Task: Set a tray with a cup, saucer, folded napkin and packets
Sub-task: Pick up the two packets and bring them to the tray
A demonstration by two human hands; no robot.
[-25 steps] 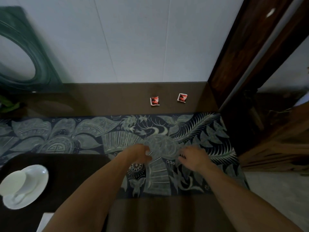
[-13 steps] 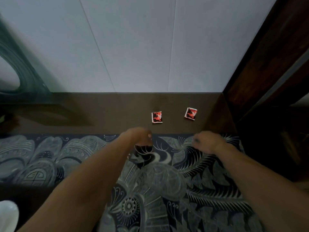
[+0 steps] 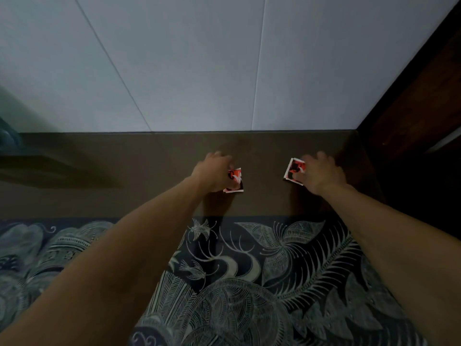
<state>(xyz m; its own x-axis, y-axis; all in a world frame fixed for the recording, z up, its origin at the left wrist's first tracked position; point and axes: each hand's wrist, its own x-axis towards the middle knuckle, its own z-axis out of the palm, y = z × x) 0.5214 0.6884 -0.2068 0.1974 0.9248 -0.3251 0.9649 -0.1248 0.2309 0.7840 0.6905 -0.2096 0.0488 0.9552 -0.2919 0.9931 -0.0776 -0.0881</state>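
Two small red, black and white packets lie on the brown tabletop [image 3: 124, 191] near the wall. My left hand [image 3: 214, 172] covers the left side of the left packet [image 3: 236, 180], fingers curled onto it. My right hand [image 3: 318, 172] rests on the right packet [image 3: 292, 171], with fingertips pressing its right half. Both packets still touch the table. The cup, saucer, napkin and tray are out of view.
A dark blue table runner [image 3: 249, 283] with a pale leaf pattern crosses the near half of the table. A white panelled wall [image 3: 199, 66] closes the back. A dark wooden door frame [image 3: 411, 101] stands at the right, right by the table's end.
Both hands have gone forward from the runner to the back of the table and now lie on the two packets. The view has swung right, so the cup and saucer have left it.
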